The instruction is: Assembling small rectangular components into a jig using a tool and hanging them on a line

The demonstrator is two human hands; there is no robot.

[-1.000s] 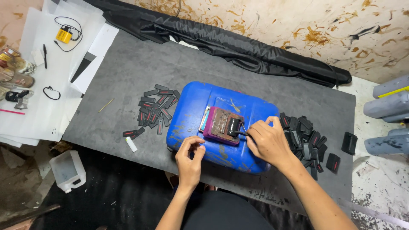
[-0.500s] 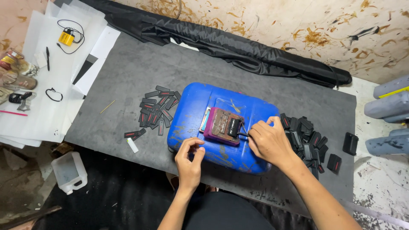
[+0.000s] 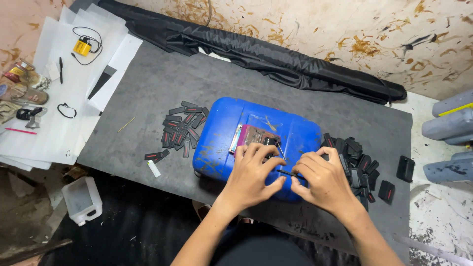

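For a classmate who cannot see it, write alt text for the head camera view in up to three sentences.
Two bare hands, the left hand and the right hand, pinch a thin black strip between them over a blue plastic canister lying on a grey mat. Piles of small black parts lie on both sides of it.

A makeshift floor workshop: stained concrete floor [image 3: 315,24], grey mat [image 3: 162,93], heaps of small black parts [image 3: 180,129], plastic jerrycans [image 3: 451,123].
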